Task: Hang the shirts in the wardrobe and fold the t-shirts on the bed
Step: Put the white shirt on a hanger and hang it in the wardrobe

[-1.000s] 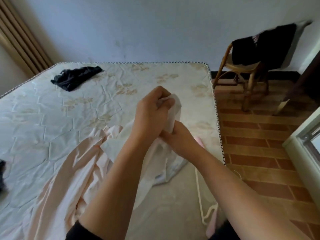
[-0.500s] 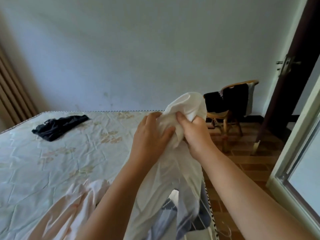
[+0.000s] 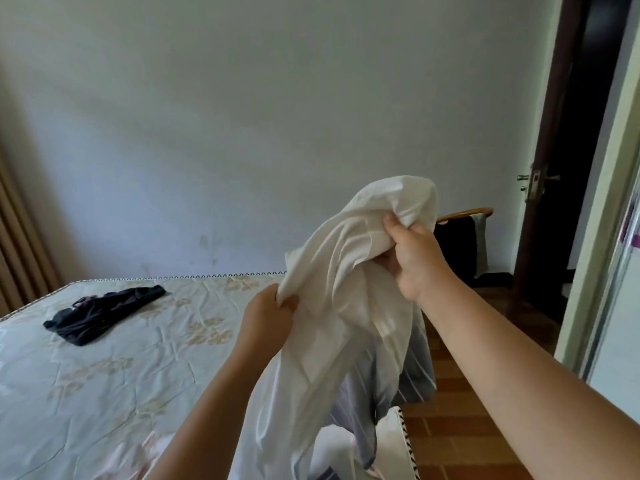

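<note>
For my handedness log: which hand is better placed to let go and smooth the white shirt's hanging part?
Probably left: the left hand pinches a lower edge of the white shirt, over the bed; the right hand grips the bunched top, higher.

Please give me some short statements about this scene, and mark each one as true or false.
1. The left hand and the right hand both grip the white garment. True.
2. The black garment is held in a hand. False: it lies on the bed, apart from both hands.
3. The right hand is higher in the picture than the left hand. True.
4. The chair is bare. False: dark clothing hangs over it.
</note>
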Available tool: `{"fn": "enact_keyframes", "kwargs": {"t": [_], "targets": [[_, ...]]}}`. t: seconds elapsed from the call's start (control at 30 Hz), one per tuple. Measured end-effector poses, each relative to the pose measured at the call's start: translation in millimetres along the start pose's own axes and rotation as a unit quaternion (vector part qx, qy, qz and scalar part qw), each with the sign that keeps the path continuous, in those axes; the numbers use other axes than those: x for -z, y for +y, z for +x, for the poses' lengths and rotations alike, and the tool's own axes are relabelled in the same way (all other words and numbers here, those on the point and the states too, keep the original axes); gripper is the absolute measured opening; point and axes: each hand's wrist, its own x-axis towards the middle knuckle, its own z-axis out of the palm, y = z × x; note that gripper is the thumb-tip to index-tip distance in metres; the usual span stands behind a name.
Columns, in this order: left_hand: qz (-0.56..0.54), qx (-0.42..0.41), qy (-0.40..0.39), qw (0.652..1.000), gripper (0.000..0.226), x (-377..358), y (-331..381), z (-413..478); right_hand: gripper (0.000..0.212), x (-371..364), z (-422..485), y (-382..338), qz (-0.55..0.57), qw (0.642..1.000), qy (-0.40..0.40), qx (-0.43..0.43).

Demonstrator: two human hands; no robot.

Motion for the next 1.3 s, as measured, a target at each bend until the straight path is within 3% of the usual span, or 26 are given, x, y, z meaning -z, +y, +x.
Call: {"fn": "enact_keyframes", "kwargs": {"t": [0.1, 0.2, 0.3, 0.33, 0.4, 0.5, 0.63, 0.83, 1.0, 1.07, 1.13, 1.2, 1.3], "targets": [[-0.030, -0.018, 0.047, 0.998, 0.028, 0, 11, 10, 0.012, 15, 4, -7, -0.057, 0.998, 0.017, -0.009], [-0.125, -0.003, 0.071, 0.990, 0.022, 2, 25, 23, 0.014, 33, 5, -9, -0.125, 0.992, 0.021, -0.027], [-0.247, 0.028, 0.034, 0.968, 0.019, -2, 43, 29, 0.008, 44, -1, -3, -0.203, 0.979, 0.012, -0.014], [-0.279, 0.042, 0.016, 0.959, 0.020, -4, 49, 29, 0.018, 47, -3, 1, -0.232, 0.973, 0.007, -0.003], [-0.325, 0.060, -0.010, 0.944, 0.026, -12, 60, 27, 0.029, 49, -9, 6, -0.283, 0.958, -0.021, 0.034], [-0.358, 0.073, -0.023, 0.931, 0.026, -23, 74, 24, 0.026, 47, -22, 13, -0.346, 0.927, -0.127, 0.074], [-0.386, 0.088, -0.028, 0.918, 0.024, -32, 82, 24, 0.030, 47, -33, 30, -0.436, 0.863, -0.252, 0.037], [-0.423, 0.111, -0.032, 0.899, 0.025, -40, 75, 23, 0.048, 60, -37, 54, -0.522, 0.815, -0.242, -0.075], [-0.399, 0.109, -0.010, 0.910, 0.018, -40, 65, 27, 0.044, 65, -29, 51, -0.469, 0.850, -0.217, -0.101], [-0.363, 0.114, -0.005, 0.925, 0.019, -36, 60, 31, 0.034, 64, -25, 42, -0.427, 0.883, -0.181, -0.075], [-0.324, 0.121, -0.007, 0.938, 0.036, -34, 56, 33, 0.023, 61, -22, 31, -0.346, 0.927, -0.133, -0.049], [-0.288, 0.082, -0.002, 0.954, 0.045, -35, 57, 25, 0.017, 55, -17, 22, -0.268, 0.960, -0.080, -0.027], [-0.220, -0.042, -0.015, 0.974, 0.024, -38, 60, 10, 0.016, 46, -10, 13, -0.208, 0.977, -0.030, -0.027]]}}
